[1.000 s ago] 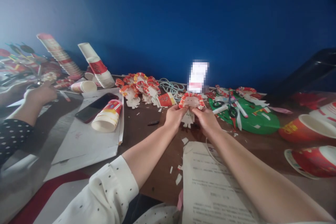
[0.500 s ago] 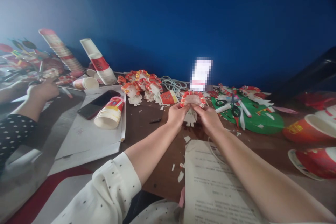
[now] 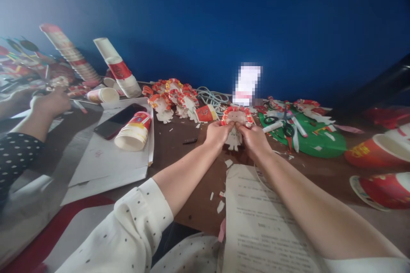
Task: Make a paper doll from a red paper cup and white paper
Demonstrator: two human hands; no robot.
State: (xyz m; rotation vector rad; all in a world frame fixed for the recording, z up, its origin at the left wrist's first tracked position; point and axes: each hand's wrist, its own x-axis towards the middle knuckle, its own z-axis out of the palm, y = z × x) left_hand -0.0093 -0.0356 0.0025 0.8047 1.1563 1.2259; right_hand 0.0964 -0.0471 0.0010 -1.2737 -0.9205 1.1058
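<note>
A small paper doll (image 3: 236,117), with a red-and-orange curled fringe round its head and a white cut-out body, is held upright above the table. My left hand (image 3: 218,133) pinches it at the neck from one side. On the other side my right hand (image 3: 253,137) grips it, both thumbs meeting just under the head. Below my hands, the doll's white legs hang free. Similar paper dolls (image 3: 174,98) lie in a heap beyond my left hand. Scissors (image 3: 285,123) rest on a green sheet (image 3: 323,145) to the right of my right hand.
A printed sheet (image 3: 262,222) lies under my right forearm. Stacked paper cups (image 3: 133,132) and a phone (image 3: 120,121) sit on a white board at left, near a co-worker's hands (image 3: 49,104). Red cups (image 3: 378,151) stand at right. A blue wall (image 3: 205,17) rises behind.
The view has tilted slightly, so most things sit a little higher in the picture. Both hands keep their hold on the paper doll, which looks nearly unchanged.
</note>
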